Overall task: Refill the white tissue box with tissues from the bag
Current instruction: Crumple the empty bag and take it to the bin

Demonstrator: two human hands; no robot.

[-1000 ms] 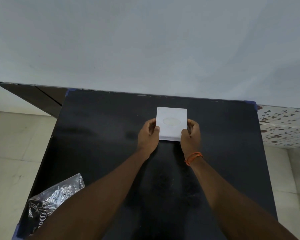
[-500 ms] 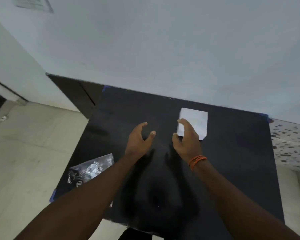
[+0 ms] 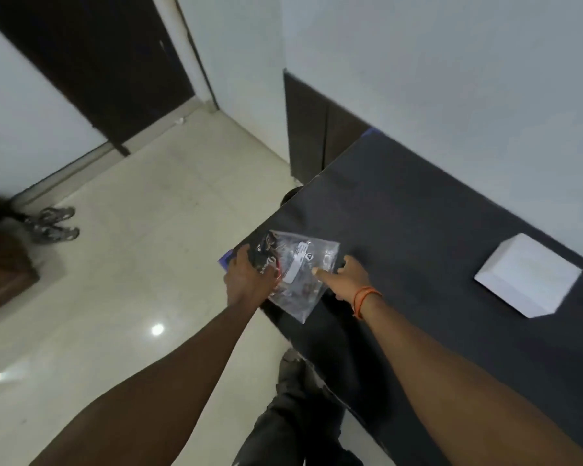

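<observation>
A clear crinkly plastic bag [image 3: 305, 269] with printed labels lies at the near left corner of the black table [image 3: 418, 223], one corner hanging past the edge. My left hand [image 3: 246, 280] grips the bag's left side. My right hand [image 3: 345, 277], with an orange thread on its wrist, rests at the bag's right edge with the thumb on the plastic and the fingers spread. The white tissue box [image 3: 529, 275] stands apart on the table to the right, closed side up, with neither hand on it.
The table's long side runs along a pale wall. Left of the table is cream tiled floor with a pair of sandals [image 3: 53, 225], a dark door [image 3: 91, 62] and a dark cabinet [image 3: 313, 132]. My legs in dark trousers [image 3: 300, 415] stand against the table's front edge.
Both hands let go of the white box and swung left to the bag. My head turned left, so the box now sits far right in view.
</observation>
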